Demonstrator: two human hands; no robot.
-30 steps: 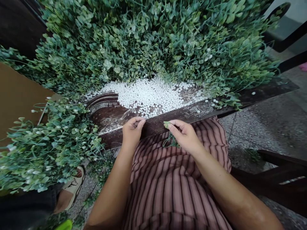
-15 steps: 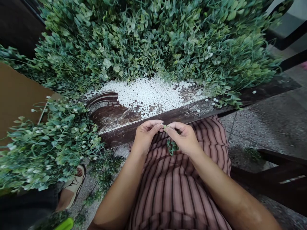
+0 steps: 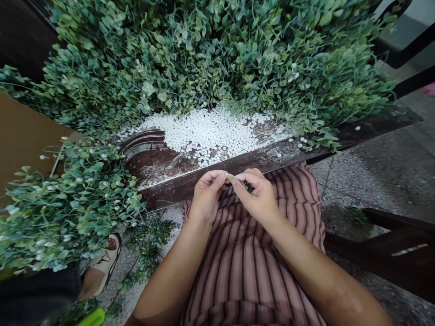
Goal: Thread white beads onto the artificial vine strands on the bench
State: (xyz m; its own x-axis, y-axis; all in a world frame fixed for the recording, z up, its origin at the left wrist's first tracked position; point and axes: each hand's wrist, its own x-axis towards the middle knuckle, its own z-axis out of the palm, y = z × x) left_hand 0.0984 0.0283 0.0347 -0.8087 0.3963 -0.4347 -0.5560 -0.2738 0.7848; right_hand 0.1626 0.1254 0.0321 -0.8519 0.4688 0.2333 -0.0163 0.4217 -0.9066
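My left hand (image 3: 208,190) is closed in a pinch just past the board's near edge. A whitish speck, apparently a small white bead, barely shows between thumb and forefinger. Facing it, my right hand (image 3: 256,192) pinches an artificial leaf sprig (image 3: 231,178), its pale green tip against the left fingertips. The rest of the sprig is mostly hidden under the right hand. Beyond both hands, a heap of small white beads (image 3: 210,133) lies spread over the dark wooden surface (image 3: 152,165).
A thick mass of artificial greenery (image 3: 217,59) covers the far side. White-tipped sprigs (image 3: 68,199) are piled at left beside a brown cardboard panel (image 3: 23,136). Another person's sandalled foot (image 3: 102,262) is at lower left. Dark wooden bars (image 3: 401,253) stand at right.
The sprig's leaves that hung below my right hand are now tucked mostly out of sight beneath it. Both hands stay pinched together, with the right one slightly shifted left and up.
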